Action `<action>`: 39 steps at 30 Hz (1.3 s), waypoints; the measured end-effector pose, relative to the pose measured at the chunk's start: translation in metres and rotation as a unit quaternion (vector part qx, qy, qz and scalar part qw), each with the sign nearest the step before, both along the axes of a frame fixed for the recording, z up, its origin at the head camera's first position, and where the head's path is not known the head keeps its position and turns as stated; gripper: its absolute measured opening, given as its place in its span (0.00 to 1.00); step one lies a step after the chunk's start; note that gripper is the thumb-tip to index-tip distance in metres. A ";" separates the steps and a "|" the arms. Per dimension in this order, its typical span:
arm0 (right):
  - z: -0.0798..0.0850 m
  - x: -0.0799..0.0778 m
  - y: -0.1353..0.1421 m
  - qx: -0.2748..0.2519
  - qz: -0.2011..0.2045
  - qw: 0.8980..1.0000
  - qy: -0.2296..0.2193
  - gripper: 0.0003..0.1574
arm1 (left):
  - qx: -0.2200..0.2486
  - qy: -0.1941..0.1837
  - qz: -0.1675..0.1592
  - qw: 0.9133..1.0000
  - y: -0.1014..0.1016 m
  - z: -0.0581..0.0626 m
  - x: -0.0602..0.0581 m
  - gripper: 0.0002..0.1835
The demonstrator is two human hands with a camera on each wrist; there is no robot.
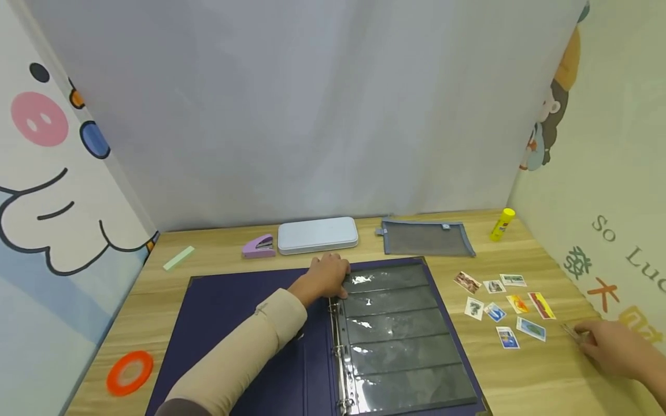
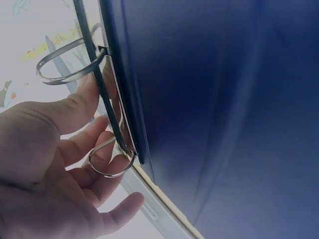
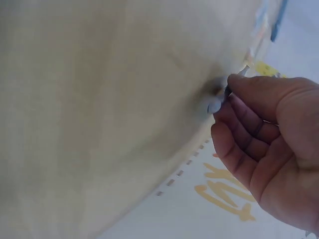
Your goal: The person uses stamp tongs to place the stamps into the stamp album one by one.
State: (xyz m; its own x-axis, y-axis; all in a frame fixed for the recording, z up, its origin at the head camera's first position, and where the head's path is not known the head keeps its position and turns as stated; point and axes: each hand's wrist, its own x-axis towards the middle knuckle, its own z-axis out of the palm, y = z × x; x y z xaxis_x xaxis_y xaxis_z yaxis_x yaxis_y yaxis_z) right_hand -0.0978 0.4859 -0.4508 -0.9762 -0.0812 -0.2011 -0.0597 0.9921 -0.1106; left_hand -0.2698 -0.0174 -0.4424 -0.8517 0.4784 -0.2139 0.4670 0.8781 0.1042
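Observation:
An open navy ring binder [image 1: 250, 323] lies on the table, with a black pocket page [image 1: 398, 326] on its right side. At the top of the metal rings [image 1: 340, 352], my left hand [image 1: 326, 276] rests on the page's upper inner corner. In the left wrist view, the thumb of the left hand [image 2: 55, 149] touches the page edge between two rings, its fingers loosely bent. Over at the right table edge, my right hand [image 1: 614, 346] pinches slim metal tweezers [image 1: 571, 332] between thumb and fingers. Several small stamps [image 1: 531, 329] lie to the left of that hand.
Along the back stand a purple stapler [image 1: 258, 247], a pale tin case [image 1: 317, 236], a grey mesh pouch [image 1: 428, 238] and a yellow glue stick [image 1: 502, 224]. A pale green strip [image 1: 178, 258] and an orange ring [image 1: 130, 373] lie at the left. Walls enclose the table's back and sides.

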 end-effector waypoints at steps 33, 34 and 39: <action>0.016 -0.146 -0.066 -0.163 0.075 0.979 -0.100 0.10 | 0.046 -0.053 -0.010 0.997 -0.009 -0.007 -0.007 0.32; 0.016 -0.147 -0.065 -0.157 0.081 0.979 -0.100 0.10 | 0.052 -0.048 -0.015 0.997 -0.009 -0.008 -0.007 0.33; 0.017 -0.150 -0.064 -0.148 0.093 0.979 -0.102 0.07 | 0.075 -0.034 -0.019 0.996 -0.010 -0.010 -0.003 0.33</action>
